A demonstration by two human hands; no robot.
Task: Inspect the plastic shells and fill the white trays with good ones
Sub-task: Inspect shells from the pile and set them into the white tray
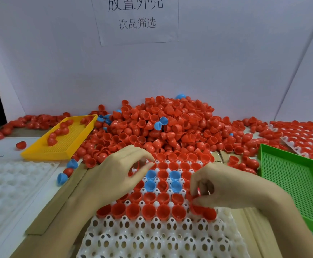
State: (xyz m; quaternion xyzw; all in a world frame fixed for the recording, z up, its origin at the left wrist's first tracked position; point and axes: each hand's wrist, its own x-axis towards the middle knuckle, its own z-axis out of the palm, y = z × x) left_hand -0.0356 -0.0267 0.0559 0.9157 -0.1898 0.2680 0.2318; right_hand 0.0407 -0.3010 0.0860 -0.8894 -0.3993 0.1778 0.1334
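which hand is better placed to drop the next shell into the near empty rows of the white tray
Right. The right hand already pinches red shells at the edge of the filled rows, just above the white tray's empty pockets. The left hand sits farther back over filled rows.

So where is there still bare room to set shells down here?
Free: the white tray's near rows below the red shells, and the green basket at right. Crowded: the shell pile behind the tray; the yellow basket holds a few.

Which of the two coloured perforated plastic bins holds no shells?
The green perforated plastic bin on the right: its mesh floor is bare. The yellow perforated plastic bin on the left has several red plastic shells lying in it.
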